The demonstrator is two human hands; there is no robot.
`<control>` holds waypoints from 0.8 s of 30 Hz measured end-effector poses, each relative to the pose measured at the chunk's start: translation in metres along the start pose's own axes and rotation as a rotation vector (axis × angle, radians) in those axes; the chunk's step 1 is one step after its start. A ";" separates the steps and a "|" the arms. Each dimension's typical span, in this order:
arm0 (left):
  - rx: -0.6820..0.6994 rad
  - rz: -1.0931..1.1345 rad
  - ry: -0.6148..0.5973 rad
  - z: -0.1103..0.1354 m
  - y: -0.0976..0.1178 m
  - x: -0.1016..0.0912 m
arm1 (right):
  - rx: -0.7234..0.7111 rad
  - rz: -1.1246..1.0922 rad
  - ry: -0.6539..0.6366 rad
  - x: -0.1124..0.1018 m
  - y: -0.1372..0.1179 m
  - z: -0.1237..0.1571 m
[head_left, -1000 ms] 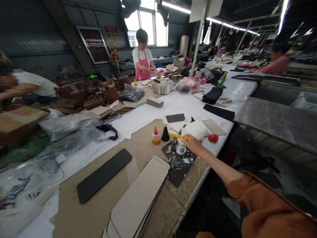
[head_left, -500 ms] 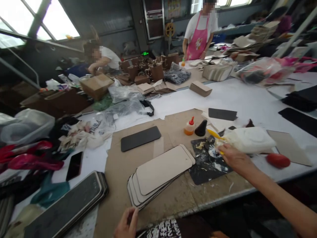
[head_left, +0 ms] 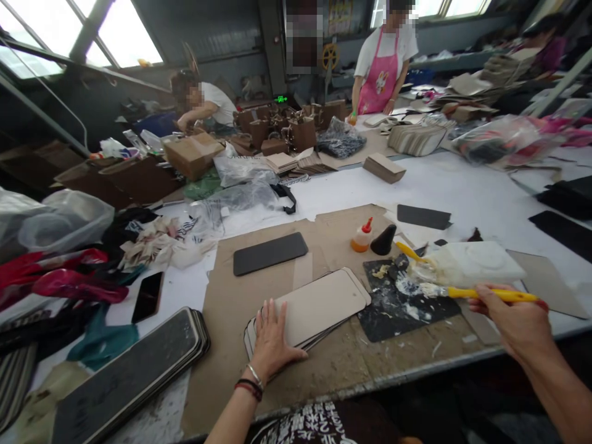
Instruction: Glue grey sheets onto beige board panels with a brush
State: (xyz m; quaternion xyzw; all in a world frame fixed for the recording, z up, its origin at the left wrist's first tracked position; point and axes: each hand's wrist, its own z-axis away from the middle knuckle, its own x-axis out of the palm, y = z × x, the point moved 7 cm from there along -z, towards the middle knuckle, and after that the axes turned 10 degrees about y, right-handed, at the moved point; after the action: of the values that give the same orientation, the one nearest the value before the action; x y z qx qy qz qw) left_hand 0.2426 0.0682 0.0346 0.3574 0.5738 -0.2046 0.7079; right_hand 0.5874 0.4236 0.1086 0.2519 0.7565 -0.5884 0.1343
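My left hand (head_left: 272, 338) lies with fingers spread on the left end of a stack of beige rounded panels (head_left: 324, 303). My right hand (head_left: 518, 317) is closed round the yellow handle of a glue brush (head_left: 485, 295). White paste covers the brush's bristles, which rest on a dark, paste-smeared board (head_left: 383, 317). Behind that board a white plastic jug (head_left: 485, 262) lies on its side, with a second yellow-handled tool (head_left: 409, 251) at its opening. A single dark rounded panel (head_left: 271, 254) lies on the brown cardboard, beyond the beige stack.
A red-capped bottle (head_left: 361, 237) and a black cone-shaped object (head_left: 383, 240) stand behind the smeared board. At the left are a stack of dark panels (head_left: 129, 376) and a phone (head_left: 148, 297). Two people work across the table, one in a pink apron (head_left: 379, 80).
My left hand has moved up from the table's front edge onto the beige stack. My right hand has moved right, away from the jug's opening, and now holds the brush over the board.
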 end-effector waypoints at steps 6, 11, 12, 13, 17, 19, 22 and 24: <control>0.072 -0.051 -0.031 -0.004 0.000 0.003 | 0.451 -0.457 -0.044 0.000 -0.011 0.062; 0.132 -0.025 0.122 0.014 -0.012 0.004 | 0.571 -0.566 -0.124 0.017 -0.028 0.105; 0.157 -0.019 0.173 0.020 -0.014 0.003 | 0.569 -0.565 -0.167 0.027 -0.035 0.117; 0.191 -0.015 0.227 0.027 -0.016 0.003 | 0.558 -0.557 -0.220 0.039 -0.044 0.130; 0.383 0.009 0.393 0.060 -0.022 0.001 | 0.473 -0.478 -0.503 0.103 -0.089 0.196; 0.443 0.033 0.426 0.071 -0.025 0.001 | 0.412 -0.462 -0.633 0.134 -0.113 0.231; 0.465 0.071 0.465 0.077 -0.029 -0.002 | 0.320 -0.493 -0.773 0.174 -0.144 0.276; 0.461 0.095 0.492 0.076 -0.030 -0.005 | 0.272 -0.509 -0.836 0.194 -0.155 0.296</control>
State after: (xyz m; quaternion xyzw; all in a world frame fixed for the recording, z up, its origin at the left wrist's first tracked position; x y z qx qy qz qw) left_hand 0.2711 -0.0083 0.0379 0.5729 0.6488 -0.2034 0.4578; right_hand 0.3143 0.1552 0.0590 -0.1826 0.5920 -0.7461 0.2439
